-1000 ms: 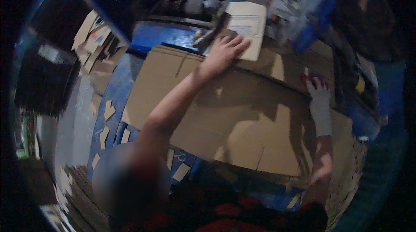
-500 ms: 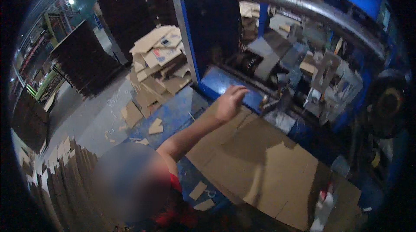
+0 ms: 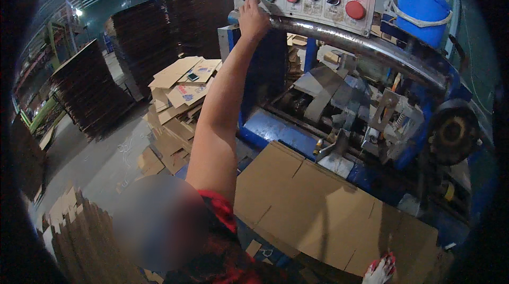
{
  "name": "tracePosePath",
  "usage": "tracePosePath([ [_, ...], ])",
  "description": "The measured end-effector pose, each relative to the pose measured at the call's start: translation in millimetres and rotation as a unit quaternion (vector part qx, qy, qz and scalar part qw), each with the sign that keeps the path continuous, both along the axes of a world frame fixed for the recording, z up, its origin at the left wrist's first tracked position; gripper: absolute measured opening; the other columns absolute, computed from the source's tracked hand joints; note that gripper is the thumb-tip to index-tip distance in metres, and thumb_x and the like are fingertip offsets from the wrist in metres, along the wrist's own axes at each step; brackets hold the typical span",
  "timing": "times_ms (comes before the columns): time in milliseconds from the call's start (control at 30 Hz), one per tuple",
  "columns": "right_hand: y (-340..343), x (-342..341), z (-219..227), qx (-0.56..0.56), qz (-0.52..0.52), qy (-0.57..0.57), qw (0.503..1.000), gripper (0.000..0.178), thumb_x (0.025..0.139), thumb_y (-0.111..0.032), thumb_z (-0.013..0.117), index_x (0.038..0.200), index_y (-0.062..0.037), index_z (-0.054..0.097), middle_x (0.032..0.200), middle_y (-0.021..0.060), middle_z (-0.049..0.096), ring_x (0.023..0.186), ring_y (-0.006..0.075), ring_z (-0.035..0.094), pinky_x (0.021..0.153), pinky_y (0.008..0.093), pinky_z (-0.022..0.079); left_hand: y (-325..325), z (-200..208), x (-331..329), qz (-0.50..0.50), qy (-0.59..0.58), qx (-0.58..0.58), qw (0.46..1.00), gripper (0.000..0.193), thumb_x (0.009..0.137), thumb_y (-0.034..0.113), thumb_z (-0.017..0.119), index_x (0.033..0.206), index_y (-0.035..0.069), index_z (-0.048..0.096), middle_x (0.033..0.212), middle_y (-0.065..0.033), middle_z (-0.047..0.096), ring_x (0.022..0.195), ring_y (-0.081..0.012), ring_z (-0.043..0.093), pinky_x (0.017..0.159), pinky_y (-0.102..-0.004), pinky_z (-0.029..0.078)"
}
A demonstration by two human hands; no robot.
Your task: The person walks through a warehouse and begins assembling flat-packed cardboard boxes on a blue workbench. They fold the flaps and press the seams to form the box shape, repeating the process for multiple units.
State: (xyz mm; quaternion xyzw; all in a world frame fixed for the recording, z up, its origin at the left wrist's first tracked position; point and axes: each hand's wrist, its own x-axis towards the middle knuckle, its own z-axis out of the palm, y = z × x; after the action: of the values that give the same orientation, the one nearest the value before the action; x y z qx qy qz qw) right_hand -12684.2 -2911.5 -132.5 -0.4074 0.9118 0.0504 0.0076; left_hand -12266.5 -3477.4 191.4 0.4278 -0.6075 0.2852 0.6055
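At five o'clock we see flat brown cardboard sheets (image 3: 318, 210), with our right hand (image 3: 379, 272), in a white glove with red fingertips, at their near edge; we cannot tell whether it grips. At twelve, our bare left hand (image 3: 254, 21) is up at the pale metal control panel (image 3: 303, 7), its grip also unclear to us. A blue plastic bucket (image 3: 421, 11) sits at two, a heap of cardboard scraps (image 3: 177, 93) at ten.

A blue, flat-topped bench (image 3: 278, 242) carries flat brown cardboard sheets (image 3: 313, 196), with a small tan cardboard scrap (image 3: 253, 247) near their edge. The smooth grey floor (image 3: 114, 151) bears a loose heap of tan cardboard offcuts (image 3: 170, 105) and a tall, dark, layered stack (image 3: 87, 96).
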Motion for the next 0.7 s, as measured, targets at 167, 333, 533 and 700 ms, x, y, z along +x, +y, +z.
tracePosePath([
  [167,20,-16,-23,-0.100,0.006,0.022,0.995,0.054,0.083,-0.020,0.057,0.131,-0.0041,0.040,0.140,0.0188,0.034,0.131,0.0351,0.029,0.107,0.0523,0.019,-6,-3,-63,-0.008,-0.027,-0.033,0.999,0.045,0.068,0.005,0.063,0.111,0.002,0.052,0.100,-0.0189,0.058,0.095,-0.0369,0.055,0.084,-0.0443,0.043],
  [333,-11,-6,-19,-0.186,0.077,0.051,0.978,0.041,0.080,-0.020,0.061,0.117,-0.0046,0.050,0.134,0.0141,0.042,0.127,0.0327,0.035,0.103,0.0515,0.026,-63,-23,-3,0.123,-0.172,-0.050,0.976,0.043,0.075,0.013,0.062,0.115,0.000,0.054,0.101,-0.0196,0.060,0.090,-0.0338,0.059,0.079,-0.0424,0.047],
  [533,1,-9,-2,-0.197,0.043,0.038,0.979,0.047,0.080,-0.031,0.060,0.121,-0.0101,0.049,0.130,0.0104,0.045,0.126,0.0309,0.034,0.104,0.0510,0.023,-75,-32,-41,0.008,-0.175,0.082,0.981,0.043,0.079,0.015,0.060,0.119,0.000,0.051,0.109,-0.0190,0.057,0.096,-0.0325,0.057,0.083,-0.0405,0.046],
  [700,16,-16,-19,-0.218,0.028,0.070,0.973,0.049,0.079,-0.036,0.060,0.121,-0.0119,0.051,0.128,0.0113,0.046,0.122,0.0349,0.038,0.102,0.0546,0.024,-66,-36,-55,-0.039,-0.191,0.130,0.972,0.043,0.083,0.017,0.058,0.122,0.000,0.049,0.115,-0.0184,0.056,0.102,-0.0314,0.055,0.087,-0.0389,0.044],
])
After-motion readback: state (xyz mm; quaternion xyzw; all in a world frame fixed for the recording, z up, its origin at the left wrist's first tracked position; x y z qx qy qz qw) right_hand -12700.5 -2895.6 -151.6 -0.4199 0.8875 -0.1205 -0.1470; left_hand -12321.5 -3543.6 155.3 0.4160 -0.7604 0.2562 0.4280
